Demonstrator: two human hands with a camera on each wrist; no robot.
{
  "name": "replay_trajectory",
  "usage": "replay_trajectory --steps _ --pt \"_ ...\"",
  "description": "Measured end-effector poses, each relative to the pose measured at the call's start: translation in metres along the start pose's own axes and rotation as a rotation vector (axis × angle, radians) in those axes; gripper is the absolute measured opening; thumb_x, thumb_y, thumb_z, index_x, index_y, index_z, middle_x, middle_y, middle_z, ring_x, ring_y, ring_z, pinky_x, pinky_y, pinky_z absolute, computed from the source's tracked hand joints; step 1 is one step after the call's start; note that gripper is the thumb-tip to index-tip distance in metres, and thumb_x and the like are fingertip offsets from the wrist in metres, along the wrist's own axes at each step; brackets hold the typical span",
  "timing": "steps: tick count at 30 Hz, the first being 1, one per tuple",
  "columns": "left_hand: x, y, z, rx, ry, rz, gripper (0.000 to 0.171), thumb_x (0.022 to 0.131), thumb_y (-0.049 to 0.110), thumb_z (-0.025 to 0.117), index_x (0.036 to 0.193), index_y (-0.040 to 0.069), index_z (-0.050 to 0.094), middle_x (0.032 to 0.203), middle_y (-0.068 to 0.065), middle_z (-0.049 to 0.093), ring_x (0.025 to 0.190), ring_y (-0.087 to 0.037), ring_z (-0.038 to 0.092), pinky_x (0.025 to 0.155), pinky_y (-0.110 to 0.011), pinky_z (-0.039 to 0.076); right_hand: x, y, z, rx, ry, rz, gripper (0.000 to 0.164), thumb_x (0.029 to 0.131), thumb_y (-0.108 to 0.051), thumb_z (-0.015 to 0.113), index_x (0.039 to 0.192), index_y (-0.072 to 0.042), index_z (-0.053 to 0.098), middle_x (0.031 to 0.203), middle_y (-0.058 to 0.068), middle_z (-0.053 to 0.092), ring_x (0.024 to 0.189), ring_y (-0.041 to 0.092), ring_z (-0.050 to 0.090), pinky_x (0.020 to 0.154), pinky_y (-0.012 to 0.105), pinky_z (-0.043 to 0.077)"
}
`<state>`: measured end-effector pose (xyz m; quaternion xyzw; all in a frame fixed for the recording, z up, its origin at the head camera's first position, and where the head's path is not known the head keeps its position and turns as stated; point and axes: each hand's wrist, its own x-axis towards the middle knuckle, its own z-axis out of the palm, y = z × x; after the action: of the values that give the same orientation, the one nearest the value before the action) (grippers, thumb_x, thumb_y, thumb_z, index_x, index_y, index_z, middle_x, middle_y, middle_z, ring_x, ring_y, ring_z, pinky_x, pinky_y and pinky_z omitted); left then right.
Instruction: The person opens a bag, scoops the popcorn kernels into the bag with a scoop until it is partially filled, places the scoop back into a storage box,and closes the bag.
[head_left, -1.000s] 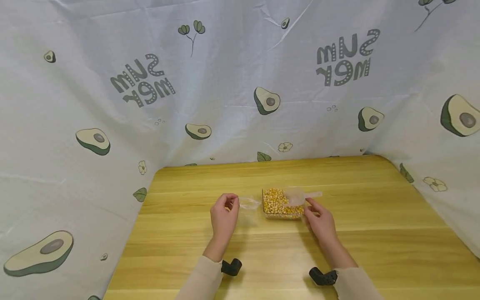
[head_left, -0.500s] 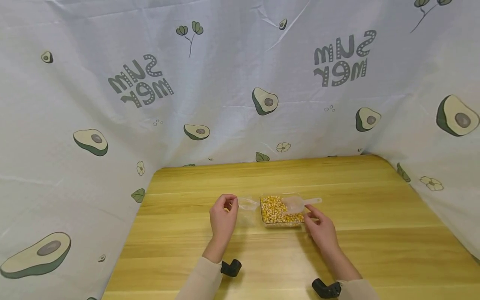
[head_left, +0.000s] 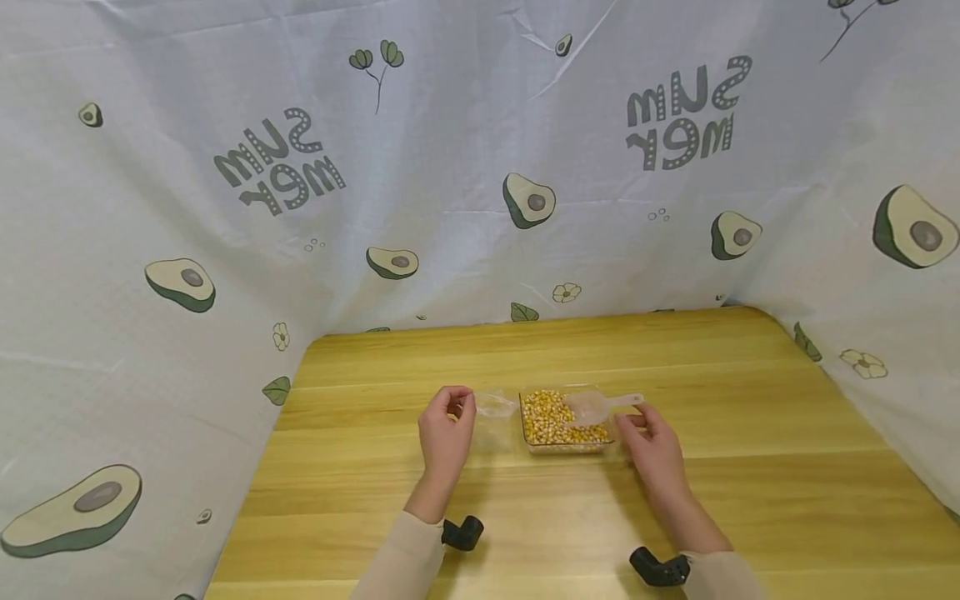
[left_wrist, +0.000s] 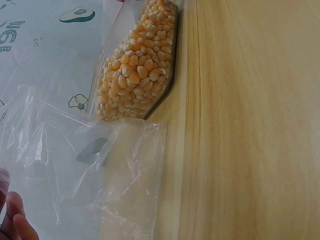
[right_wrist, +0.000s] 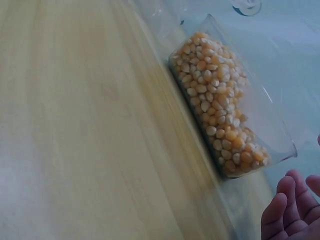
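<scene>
The right hand (head_left: 654,442) has moved up beside the right end of the clear rectangular plastic container of yellow corn kernels (head_left: 562,419), fingers loosely curled, grasping nothing. The container is sitting mid wooden tabletop (head_left: 750,467), a translucent plastic scoop (head_left: 597,407) lying in it. The left hand (head_left: 447,427) is pinching a crinkled clear plastic bag (head_left: 495,414) just left of the container.

Clear tray (head_left: 525,425) of yellow corn kernels (head_left: 546,414), clear scoop (head_left: 596,407) resting inside; crumpled plastic bag (head_left: 495,414) just left

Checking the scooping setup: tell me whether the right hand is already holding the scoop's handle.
No: in the head view the right hand sits just below the scoop, whose handle juts out free over the tray of corn kernels.
</scene>
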<state>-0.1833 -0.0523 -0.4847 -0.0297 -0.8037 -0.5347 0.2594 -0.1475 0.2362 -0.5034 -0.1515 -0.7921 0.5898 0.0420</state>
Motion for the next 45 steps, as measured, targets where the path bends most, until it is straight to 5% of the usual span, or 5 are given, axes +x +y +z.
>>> replay_trajectory --steps 5,11,18,24,45 --pt "0.001 0.000 -0.001 -0.008 -0.003 0.003 0.004 0.091 0.008 0.069 0.091 0.008 0.073 0.077 -0.004 0.070 0.064 -0.009 0.058 0.053 -0.019 0.045 0.008 -0.006 -0.006 0.078 -0.003 -0.026 0.056 0.103 -0.038 0.054 0.151 -0.015 0.038 0.092 -0.016 0.058 0.069 0.005 0.054 0.057 0.022 0.050" --pt "0.001 -0.001 -0.002 -0.016 -0.007 -0.017 0.004 0.091 0.009 0.069 0.090 0.009 0.073 0.076 -0.003 0.069 0.064 -0.008 0.057 0.053 -0.019 0.045 0.010 -0.008 -0.008 0.049 -0.005 -0.103 0.052 0.103 -0.037 0.052 0.150 -0.018 0.041 0.090 -0.013 0.061 0.064 0.008 0.056 0.055 0.026 0.052" --pt "-0.001 0.000 -0.002 -0.023 -0.009 -0.028 0.004 0.091 0.009 0.069 0.090 0.009 0.073 0.076 -0.003 0.069 0.065 -0.007 0.056 0.055 -0.020 0.046 0.011 -0.009 -0.004 0.067 -0.017 -0.173 0.035 0.105 -0.030 0.052 0.135 -0.013 0.052 0.085 -0.007 0.064 0.061 0.006 0.053 0.054 0.027 0.050" --pt "-0.003 0.000 -0.002 -0.015 0.000 -0.026 0.005 0.091 0.008 0.069 0.089 0.010 0.073 0.076 -0.003 0.069 0.065 -0.007 0.057 0.056 -0.020 0.047 0.011 -0.009 -0.004 0.105 -0.044 -0.124 0.035 0.106 -0.031 0.047 0.129 -0.004 0.051 0.084 -0.012 0.066 0.063 0.007 0.054 0.057 0.025 0.050" --pt "-0.002 0.000 -0.001 -0.011 -0.001 -0.029 0.005 0.091 0.008 0.069 0.089 0.010 0.073 0.075 -0.003 0.069 0.064 -0.008 0.057 0.055 -0.020 0.046 0.018 0.000 -0.005 0.377 -0.118 0.031 0.019 0.105 -0.027 0.051 0.116 -0.012 0.054 0.079 -0.013 0.068 0.060 0.004 0.052 0.055 0.020 0.046"
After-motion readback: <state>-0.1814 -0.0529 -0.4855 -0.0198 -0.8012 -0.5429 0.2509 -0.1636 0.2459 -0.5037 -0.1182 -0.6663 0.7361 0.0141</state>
